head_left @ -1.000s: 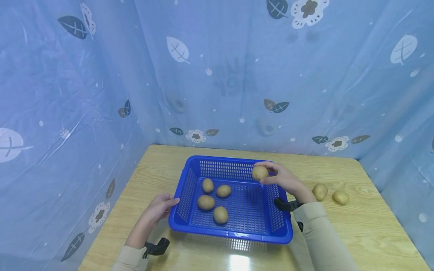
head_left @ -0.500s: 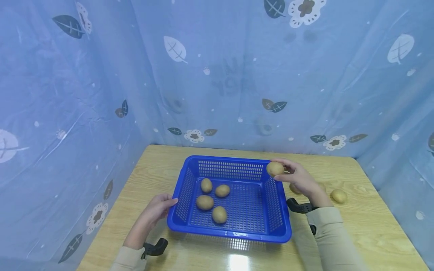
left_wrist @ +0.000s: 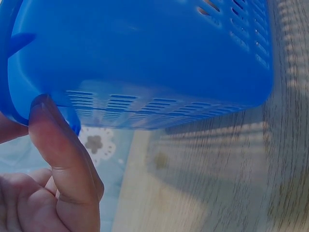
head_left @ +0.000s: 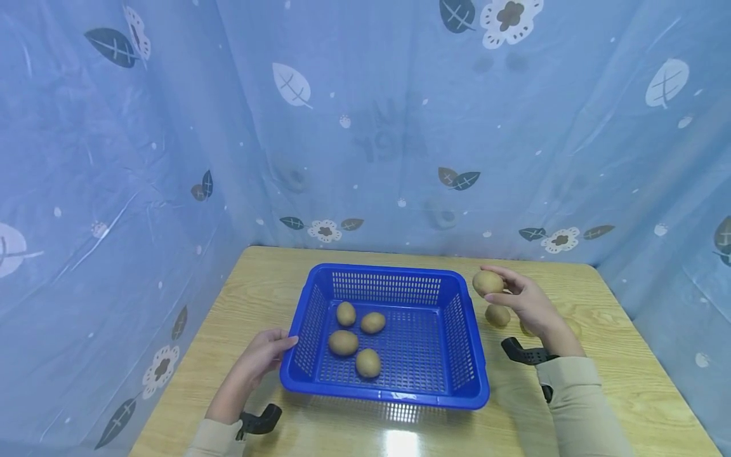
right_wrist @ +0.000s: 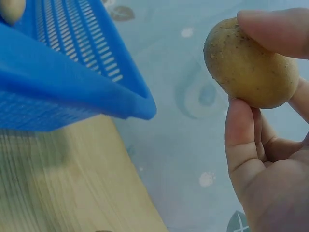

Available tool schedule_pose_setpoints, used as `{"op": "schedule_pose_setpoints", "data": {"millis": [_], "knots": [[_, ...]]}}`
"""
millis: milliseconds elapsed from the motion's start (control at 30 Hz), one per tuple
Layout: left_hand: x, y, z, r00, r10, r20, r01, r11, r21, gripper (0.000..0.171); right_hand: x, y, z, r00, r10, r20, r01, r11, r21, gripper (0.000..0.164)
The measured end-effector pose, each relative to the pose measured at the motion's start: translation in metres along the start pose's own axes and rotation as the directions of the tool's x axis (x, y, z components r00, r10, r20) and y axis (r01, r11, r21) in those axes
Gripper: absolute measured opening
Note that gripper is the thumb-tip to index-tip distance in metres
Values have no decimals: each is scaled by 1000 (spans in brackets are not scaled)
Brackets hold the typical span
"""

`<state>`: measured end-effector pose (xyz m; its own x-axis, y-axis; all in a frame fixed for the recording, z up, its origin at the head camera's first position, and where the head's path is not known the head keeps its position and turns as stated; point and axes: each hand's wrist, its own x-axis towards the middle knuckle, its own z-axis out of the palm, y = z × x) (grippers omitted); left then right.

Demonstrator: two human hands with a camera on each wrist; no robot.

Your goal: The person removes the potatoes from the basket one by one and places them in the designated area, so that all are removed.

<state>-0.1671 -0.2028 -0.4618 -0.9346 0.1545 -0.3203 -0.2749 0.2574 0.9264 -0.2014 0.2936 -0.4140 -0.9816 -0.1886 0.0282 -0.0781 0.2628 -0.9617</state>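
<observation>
The right hand holds a potato with its thumb and fingers. The potato is up in the air, just to the right of the blue basket. The left hand pinches the basket's left edge. Four potatoes in the basket lie between the two hands, closer to the left one. Three potatoes on the table are by the right hand and wrist, two of them partly hidden.

From here I see a wooden table under the left hand and right hand, glare on it between them. Beyond both hangs a blue curtain printed with leaves and flowers.
</observation>
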Motion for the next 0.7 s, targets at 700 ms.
{"op": "schedule_pose_setpoints", "data": {"millis": [700], "knots": [[3, -4, -2, 999, 27, 28, -27, 1000, -1, 35, -26, 24, -32, 999, 2, -51, -2, 1000, 8, 59]]}}
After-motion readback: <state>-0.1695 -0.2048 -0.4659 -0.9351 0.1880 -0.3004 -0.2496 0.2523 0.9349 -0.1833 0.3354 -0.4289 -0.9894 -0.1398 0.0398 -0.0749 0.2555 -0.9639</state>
